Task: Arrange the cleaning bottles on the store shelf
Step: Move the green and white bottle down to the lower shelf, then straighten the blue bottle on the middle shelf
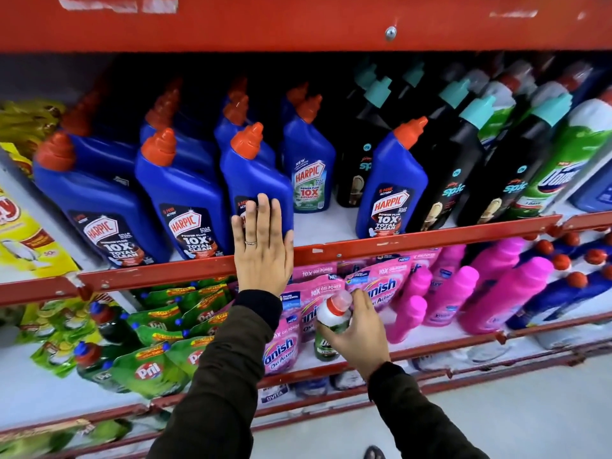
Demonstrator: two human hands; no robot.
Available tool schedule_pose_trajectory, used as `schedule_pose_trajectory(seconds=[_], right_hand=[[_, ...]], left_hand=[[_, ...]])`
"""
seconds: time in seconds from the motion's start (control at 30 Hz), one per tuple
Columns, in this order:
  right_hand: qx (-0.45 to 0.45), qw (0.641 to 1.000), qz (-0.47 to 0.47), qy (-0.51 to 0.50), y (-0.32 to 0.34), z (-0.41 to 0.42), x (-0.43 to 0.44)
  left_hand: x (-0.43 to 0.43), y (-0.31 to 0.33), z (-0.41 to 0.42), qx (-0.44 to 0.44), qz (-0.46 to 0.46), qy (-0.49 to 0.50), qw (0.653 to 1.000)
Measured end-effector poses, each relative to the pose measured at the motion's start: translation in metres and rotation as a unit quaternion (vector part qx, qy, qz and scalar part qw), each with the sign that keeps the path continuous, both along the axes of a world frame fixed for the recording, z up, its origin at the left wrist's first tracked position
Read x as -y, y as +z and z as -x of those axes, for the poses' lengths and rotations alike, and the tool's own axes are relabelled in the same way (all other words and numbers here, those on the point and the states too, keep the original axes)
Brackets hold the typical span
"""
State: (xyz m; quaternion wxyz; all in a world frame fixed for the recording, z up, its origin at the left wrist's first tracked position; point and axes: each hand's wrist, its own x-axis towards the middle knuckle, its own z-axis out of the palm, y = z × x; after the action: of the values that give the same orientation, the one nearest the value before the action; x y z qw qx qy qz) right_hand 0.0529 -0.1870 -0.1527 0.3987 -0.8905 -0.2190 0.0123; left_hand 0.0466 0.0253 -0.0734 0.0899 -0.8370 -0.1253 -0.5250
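Red store shelf (430, 235): left hand (261, 246) flat, grip spread on stiff, slick, weighty blue Harpic bottle (256, 180); right hand (356, 332) grip pinching small green bottle (331, 326), best held at body.

Red store shelf (430, 235), blue Harpic bottles (185, 193) w/ orange caps, black Spic bottles (463, 160) at right

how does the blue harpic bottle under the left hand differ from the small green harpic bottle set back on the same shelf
The blue orange-capped Harpic bottle stands at the front rail; the green-labelled Harpic bottle sits further back. The former has a dark label, the latter a green one. The left hand lies flat on the former only. Both are blue, orange-capped.
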Motion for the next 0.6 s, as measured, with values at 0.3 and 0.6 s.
schedule_pose_trajectory(seconds=[0.3,0.6], right_hand=[[0.012,0.999,0.026,0.026,0.004,-0.003,0.009],[0.130,0.985,-0.114,-0.011,0.056,-0.017,0.013]], left_hand=[[-0.001,-0.003,0.001,0.000,0.006,-0.010,1.000],[-0.001,-0.001,-0.001,0.010,-0.001,-0.013,1.000]])
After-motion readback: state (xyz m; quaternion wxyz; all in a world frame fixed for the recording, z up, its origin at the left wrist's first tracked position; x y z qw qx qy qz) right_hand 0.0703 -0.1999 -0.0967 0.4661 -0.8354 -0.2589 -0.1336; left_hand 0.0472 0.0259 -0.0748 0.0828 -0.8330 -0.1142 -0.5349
